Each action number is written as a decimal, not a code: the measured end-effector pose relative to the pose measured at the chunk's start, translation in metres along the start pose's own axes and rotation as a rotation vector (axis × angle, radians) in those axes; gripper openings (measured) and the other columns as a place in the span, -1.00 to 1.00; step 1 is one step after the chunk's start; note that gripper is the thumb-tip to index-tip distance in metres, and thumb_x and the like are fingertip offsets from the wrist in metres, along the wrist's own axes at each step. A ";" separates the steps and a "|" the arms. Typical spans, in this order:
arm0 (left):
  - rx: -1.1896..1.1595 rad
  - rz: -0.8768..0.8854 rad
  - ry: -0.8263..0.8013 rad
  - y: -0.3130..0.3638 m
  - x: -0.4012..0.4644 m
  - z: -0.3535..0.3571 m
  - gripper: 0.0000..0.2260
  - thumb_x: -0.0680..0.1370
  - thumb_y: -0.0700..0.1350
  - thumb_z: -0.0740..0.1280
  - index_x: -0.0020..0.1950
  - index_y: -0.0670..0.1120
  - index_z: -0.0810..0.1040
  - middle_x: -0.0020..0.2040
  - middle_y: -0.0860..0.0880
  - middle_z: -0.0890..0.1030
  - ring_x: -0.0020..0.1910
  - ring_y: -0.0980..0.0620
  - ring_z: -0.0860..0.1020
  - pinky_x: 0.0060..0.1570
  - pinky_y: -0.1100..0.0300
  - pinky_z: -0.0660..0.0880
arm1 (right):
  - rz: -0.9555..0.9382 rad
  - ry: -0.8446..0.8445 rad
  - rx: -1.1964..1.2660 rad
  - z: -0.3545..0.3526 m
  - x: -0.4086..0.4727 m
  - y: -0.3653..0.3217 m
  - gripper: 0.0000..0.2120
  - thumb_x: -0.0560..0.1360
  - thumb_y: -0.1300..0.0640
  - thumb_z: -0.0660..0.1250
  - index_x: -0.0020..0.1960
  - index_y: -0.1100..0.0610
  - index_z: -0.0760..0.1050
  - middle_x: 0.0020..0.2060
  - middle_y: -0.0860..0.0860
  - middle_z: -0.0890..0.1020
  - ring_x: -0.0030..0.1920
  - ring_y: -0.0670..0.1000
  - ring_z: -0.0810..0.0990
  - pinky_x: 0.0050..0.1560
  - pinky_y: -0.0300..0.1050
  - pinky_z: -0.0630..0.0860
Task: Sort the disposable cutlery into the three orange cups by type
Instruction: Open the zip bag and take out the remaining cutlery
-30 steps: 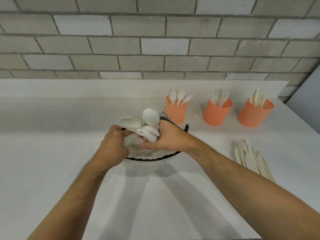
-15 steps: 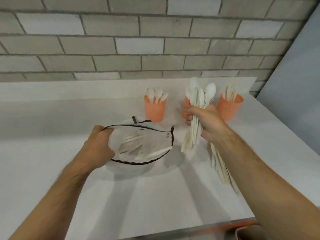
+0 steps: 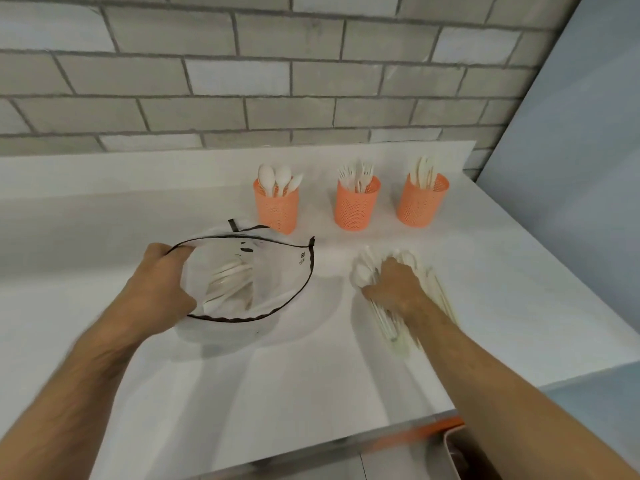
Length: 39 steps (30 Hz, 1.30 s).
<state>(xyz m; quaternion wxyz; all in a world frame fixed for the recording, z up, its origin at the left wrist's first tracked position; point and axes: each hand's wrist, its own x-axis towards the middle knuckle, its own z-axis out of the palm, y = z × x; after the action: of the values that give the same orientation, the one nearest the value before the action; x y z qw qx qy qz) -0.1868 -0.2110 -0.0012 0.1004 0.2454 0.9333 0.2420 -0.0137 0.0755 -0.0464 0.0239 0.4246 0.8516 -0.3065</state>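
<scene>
Left hand (image 3: pixel 157 289) grips the bag (image 3: pixel 242 285) rim at mid-bench, cutlery (image 3: pixel 228 282) inside; right hand (image 3: pixel 393 287) clenches spoons (image 3: pixel 363 271) on the pile (image 3: pixel 440 296) near the right edge; cups (image 3: pixel 356 202) line the back edge.

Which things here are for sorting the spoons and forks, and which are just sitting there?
For the job:
- left cup, holding spoons
- middle cup, holding forks
- right cup, contents unclear
- mesh bag, cutlery inside, held by the left hand
- cutlery pile under the right hand

Just there:
- brick wall
- white bin at the bottom edge
</scene>
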 end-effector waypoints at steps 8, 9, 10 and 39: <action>-0.026 -0.026 -0.043 0.003 -0.009 -0.004 -0.24 0.37 -0.44 0.35 0.52 -0.01 0.28 0.37 -0.12 0.21 0.00 -0.11 0.44 -0.12 0.18 0.44 | -0.106 0.161 -0.289 -0.020 -0.006 -0.012 -0.84 0.55 0.10 0.31 -0.04 0.20 0.44 -0.15 0.06 0.56 -0.10 0.13 0.54 -0.15 -0.12 0.42; -0.028 -0.026 -0.063 0.002 -0.010 -0.005 -0.21 0.36 -0.44 0.35 0.53 0.02 0.26 0.39 -0.10 0.19 -0.02 -0.12 0.46 -0.21 0.22 0.44 | -0.157 0.238 -0.261 -0.027 -0.009 -0.018 -0.89 0.54 0.18 0.29 0.01 0.22 0.50 -0.09 0.10 0.61 -0.06 0.16 0.58 -0.11 -0.09 0.47; -0.028 -0.023 -0.079 0.001 -0.010 -0.005 -0.19 0.36 -0.44 0.34 0.53 0.05 0.24 0.39 -0.08 0.18 -0.04 -0.12 0.48 -0.28 0.25 0.42 | -0.246 0.315 -0.178 -0.033 -0.015 -0.028 -0.87 0.51 0.27 0.27 0.02 0.20 0.56 -0.07 0.10 0.65 -0.05 0.14 0.61 -0.06 -0.08 0.52; -0.022 0.201 -0.097 -0.024 -0.026 -0.028 -0.25 0.34 -0.44 0.23 0.43 0.14 0.31 0.30 0.31 0.22 -0.02 -0.04 0.54 -0.15 0.14 0.57 | -0.751 -0.482 -0.668 0.112 0.014 -0.204 -0.57 0.42 0.10 0.49 0.21 0.21 0.45 0.02 0.06 0.56 0.02 0.09 0.55 0.08 -0.02 0.54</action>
<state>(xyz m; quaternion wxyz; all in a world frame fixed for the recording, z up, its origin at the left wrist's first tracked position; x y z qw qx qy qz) -0.1824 -0.2539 0.0129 0.1235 0.3480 0.8953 0.2490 -0.1983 -0.0674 -0.0389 0.2404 -0.0208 0.9657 -0.0959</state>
